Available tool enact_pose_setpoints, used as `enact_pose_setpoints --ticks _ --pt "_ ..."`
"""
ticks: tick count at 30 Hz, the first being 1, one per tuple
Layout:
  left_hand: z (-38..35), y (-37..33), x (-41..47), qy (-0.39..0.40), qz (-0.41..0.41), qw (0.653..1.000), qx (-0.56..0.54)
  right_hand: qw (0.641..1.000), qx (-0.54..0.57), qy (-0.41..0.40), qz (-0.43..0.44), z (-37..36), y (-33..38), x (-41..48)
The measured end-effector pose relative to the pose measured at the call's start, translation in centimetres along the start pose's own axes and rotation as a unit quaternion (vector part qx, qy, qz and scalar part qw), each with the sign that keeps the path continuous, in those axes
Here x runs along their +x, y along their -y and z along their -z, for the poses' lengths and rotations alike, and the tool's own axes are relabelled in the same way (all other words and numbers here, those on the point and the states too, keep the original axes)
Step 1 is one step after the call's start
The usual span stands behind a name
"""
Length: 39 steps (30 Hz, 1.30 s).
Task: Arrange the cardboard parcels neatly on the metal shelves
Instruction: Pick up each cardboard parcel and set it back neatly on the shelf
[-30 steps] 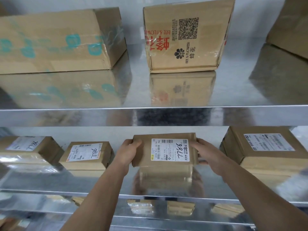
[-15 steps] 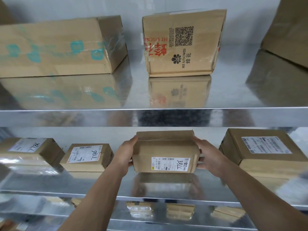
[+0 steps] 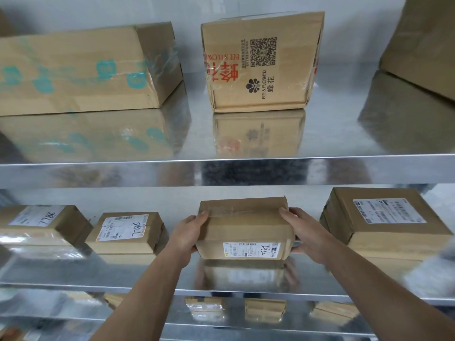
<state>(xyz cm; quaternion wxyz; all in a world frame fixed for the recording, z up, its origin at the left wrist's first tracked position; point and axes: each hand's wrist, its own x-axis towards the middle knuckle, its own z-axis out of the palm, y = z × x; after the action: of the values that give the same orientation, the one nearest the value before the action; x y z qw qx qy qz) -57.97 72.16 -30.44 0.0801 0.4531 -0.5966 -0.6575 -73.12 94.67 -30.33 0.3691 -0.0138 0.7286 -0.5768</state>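
– Since the parcel [image 3: 243, 230] got tipped label-to-front, where's it at?
– Mid shelf [image 3: 147, 274], btwn small box [image 3: 125, 232] & big box [image 3: 384, 217]. Left hand [image 3: 189, 232] & right hand [image 3: 305, 232] both grip its sides; prob. needs squaring up.

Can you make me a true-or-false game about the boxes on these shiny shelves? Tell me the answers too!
1. The left hand and the right hand grip the two sides of the small parcel. True.
2. Its white label sits on the top face. False: the label is on the front side, facing the camera, and the top shows only tape.
3. The box with the black flower logo stands on the upper shelf. True.
4. The long box with teal marks shares a shelf with the small parcel. False: it lies on the upper shelf, one level above.
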Motion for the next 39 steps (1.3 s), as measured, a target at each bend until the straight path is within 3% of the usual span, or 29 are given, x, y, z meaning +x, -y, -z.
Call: enact_pose_setpoints --ticks 25,39 --pt "-1.6 1.4 1.8 -0.046 -0.019 0.992 0.119 0.991 -0.119 -0.061 -0.017 -0.9 -1.7 2.3" --pt "-1.5 1.4 1.9 -0.046 -0.009 0.993 0.112 0.989 -0.13 -0.063 -0.019 -1.0 -1.6 2.5"
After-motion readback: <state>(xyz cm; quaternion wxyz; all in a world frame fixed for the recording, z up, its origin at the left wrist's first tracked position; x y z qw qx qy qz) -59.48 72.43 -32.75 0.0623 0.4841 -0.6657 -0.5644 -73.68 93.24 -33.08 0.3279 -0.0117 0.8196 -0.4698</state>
